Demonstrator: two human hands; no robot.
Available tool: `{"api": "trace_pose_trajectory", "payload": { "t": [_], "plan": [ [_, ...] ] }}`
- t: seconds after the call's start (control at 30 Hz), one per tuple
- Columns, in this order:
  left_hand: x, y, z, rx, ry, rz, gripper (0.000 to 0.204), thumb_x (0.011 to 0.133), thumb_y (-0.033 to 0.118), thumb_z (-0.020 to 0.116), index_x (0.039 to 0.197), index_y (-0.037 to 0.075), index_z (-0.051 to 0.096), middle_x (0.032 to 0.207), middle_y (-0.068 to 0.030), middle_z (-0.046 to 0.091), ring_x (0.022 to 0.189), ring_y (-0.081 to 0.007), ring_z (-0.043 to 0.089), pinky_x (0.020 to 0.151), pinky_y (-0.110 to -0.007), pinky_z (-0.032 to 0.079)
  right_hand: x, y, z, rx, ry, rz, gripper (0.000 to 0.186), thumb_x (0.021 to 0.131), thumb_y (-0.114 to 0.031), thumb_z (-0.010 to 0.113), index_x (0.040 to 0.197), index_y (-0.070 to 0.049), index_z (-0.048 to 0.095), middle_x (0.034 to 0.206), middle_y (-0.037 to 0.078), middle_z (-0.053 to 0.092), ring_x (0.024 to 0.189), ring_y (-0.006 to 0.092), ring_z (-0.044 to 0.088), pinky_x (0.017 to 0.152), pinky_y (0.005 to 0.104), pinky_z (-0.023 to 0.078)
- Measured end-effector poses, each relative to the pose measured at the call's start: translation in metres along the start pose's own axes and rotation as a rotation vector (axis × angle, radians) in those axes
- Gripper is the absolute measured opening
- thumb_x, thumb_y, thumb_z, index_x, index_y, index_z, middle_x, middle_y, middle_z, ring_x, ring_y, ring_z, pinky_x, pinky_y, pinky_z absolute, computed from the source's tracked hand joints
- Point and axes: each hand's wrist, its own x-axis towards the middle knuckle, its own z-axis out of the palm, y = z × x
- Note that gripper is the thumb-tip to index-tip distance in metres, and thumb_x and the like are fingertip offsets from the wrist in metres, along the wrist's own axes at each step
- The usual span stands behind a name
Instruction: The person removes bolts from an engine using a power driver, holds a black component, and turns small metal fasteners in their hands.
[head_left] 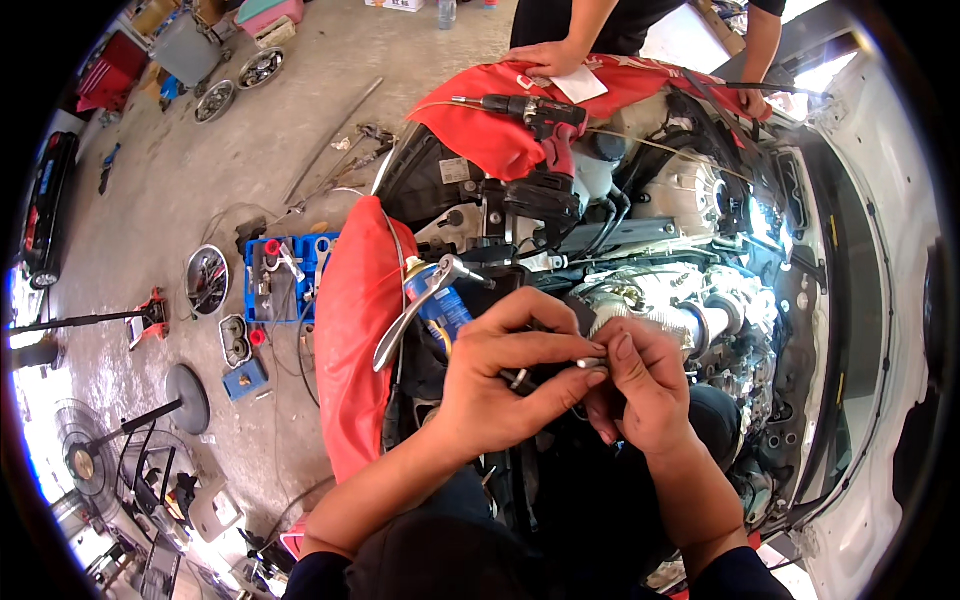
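Over the engine bay, my left hand (515, 365) pinches a small pale metal piece (588, 364) between thumb and forefinger; its exact kind cannot be made out. My right hand (645, 380) is closed against the piece's other end, its thumb and fingers meeting my left fingertips. A second short metal bit (519, 379) shows by my left palm, partly hidden by the fingers. Just beyond my left hand lie a ratchet wrench (415, 312) and a blue spray can (440, 305) at the edge of the bay.
Red fender covers (360, 300) drape the car's edge; a cordless drill (550, 140) lies at the far side. Another person's hand (548, 60) rests on the cover there. The engine (690, 310) is at right, the raised hood (885, 300) beyond. A blue toolbox (275, 283) sits on the floor.
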Motion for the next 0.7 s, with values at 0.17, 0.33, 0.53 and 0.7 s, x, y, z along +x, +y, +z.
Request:
{"api": "trace_pose_trajectory", "payload": {
  "t": [0.17,0.33,0.53,0.7],
  "plan": [
    [-0.003,0.0,0.006,-0.037,0.045,-0.078,0.021,0.071,0.004,0.078,0.091,0.002,0.073,0.089,-0.007,0.059,0.081,-0.0161,0.058,0.071,-0.027,0.046,-0.002,0.007,0.007,-0.061,0.167,-0.09,0.036,0.101,-0.033,0.044,0.091,0.0,0.052,0.063,0.002,0.052,0.039,0.0073,0.042,0.036,0.0196,0.033],
    [-0.005,-0.003,0.008,-0.073,0.051,-0.067,0.02,0.073,0.004,0.077,0.092,0.002,0.072,0.09,-0.0068,0.058,0.08,-0.0146,0.058,0.068,-0.026,0.047,-0.001,0.017,-0.003,0.06,0.096,-0.012,0.039,0.101,-0.034,0.042,0.086,0.0,0.051,0.058,0.003,0.049,0.037,0.0084,0.041,0.031,0.0214,0.033],
    [-0.012,-0.01,0.011,-0.079,0.083,-0.079,0.019,0.074,0.003,0.074,0.093,0.003,0.071,0.09,-0.0064,0.058,0.081,-0.0152,0.058,0.067,-0.026,0.047,-0.004,0.012,0.0,0.023,0.154,-0.007,0.034,0.101,-0.031,0.043,0.086,-0.001,0.049,0.062,0.004,0.05,0.036,0.0086,0.042,0.03,0.021,0.033],
    [-0.019,-0.007,0.015,-0.073,0.038,0.044,0.019,0.071,0.006,0.075,0.09,0.007,0.072,0.089,-0.0072,0.057,0.081,-0.0217,0.059,0.069,-0.031,0.048,-0.019,0.019,-0.007,0.106,0.265,0.109,0.031,0.1,-0.028,0.044,0.083,-0.003,0.047,0.059,0.003,0.047,0.035,0.0075,0.038,0.028,0.0204,0.032]
  ]
}}
